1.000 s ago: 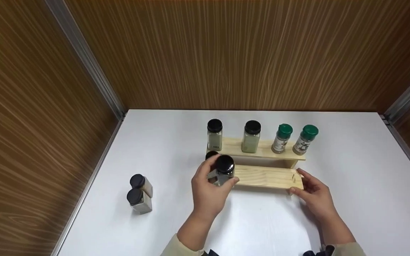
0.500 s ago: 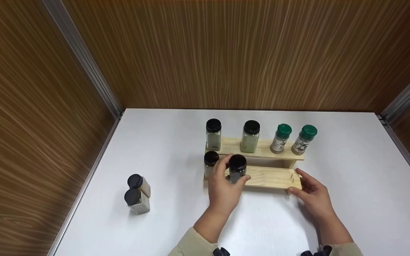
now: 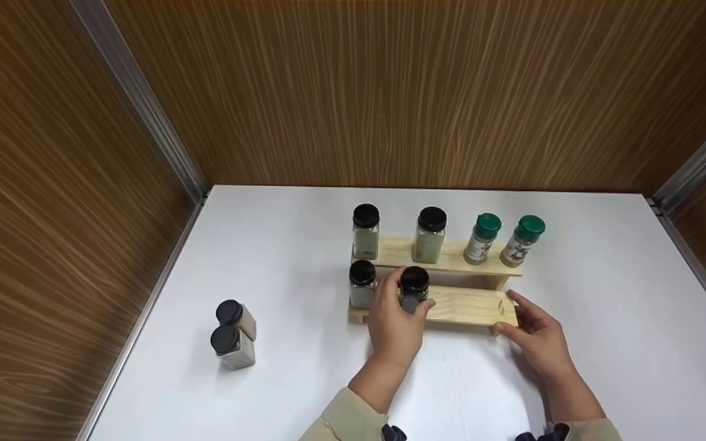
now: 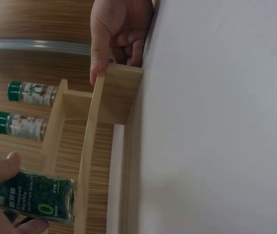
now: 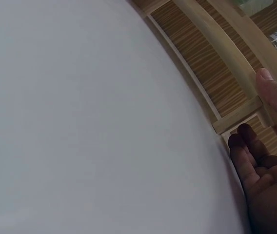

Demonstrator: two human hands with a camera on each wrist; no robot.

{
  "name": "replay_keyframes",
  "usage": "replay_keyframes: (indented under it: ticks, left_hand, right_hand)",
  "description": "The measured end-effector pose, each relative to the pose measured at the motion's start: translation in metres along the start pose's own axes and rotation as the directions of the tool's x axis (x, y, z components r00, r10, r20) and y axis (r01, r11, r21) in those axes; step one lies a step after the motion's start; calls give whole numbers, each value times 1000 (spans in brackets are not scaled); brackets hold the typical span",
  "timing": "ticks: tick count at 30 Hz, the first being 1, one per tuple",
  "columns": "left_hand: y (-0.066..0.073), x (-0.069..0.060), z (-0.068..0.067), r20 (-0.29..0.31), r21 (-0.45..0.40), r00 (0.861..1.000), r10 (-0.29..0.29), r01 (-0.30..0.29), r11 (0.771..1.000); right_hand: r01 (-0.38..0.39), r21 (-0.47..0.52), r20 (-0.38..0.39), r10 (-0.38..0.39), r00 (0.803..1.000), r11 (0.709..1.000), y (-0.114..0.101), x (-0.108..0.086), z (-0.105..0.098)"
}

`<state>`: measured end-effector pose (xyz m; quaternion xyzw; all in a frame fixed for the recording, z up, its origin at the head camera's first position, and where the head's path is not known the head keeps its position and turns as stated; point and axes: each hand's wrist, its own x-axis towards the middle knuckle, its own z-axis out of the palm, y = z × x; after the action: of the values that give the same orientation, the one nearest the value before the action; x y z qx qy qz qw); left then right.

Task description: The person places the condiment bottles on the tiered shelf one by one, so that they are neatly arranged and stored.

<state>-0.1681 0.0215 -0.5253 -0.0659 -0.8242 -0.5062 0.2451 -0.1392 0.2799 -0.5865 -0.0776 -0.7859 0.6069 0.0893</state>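
- Parsley jar (image 4: 36, 197), square clear glass packed with green flakes under a black cap, was upright at the lower board, left of its middle, base right at the wood; whether it touched could not be told!
- Left hand (image 3: 397, 324) had it gripped, thumb on one side, fingers round the other.
- Right hand (image 3: 540, 343) had hold of the two-tier pale wooden rack (image 3: 472, 303), thumb and fingers clasping the lower board's right end.
- Just left of the parsley, a black-capped square glass jar (image 3: 362, 296) stood on that same board.
- Up top, two black-capped clear jars (image 3: 366, 244) and two green-capped round shakers (image 3: 519, 250) with pale printed labels lined the upper board.
- Out left, two black-capped squarish jars (image 3: 239, 354) stood close together on the white table (image 3: 304, 380).
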Motion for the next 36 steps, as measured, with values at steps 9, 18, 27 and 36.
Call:
replay_keyframes:
  ticks: [9,18,27,36]
  left_hand:
    - [1,2,8,-29,18,999,-30,31,999]
    - [3,4,11,-17,22,999,-43,43,999]
    - [2,3,12,0,20,1000,-31,31,999]
    - [17,-8,-2,-5,-36,1000,9,-9,999]
  right_hand:
    - [-12,-15,6,12,1000,1000,-1,1,-1]
    - [-24,-18,6,24,1000,1000,0,2,-1]
    - [-4,1,-9,4,1000,1000,1,0,1]
    - [10,4,-12,-10,1000,1000,1,0,0]
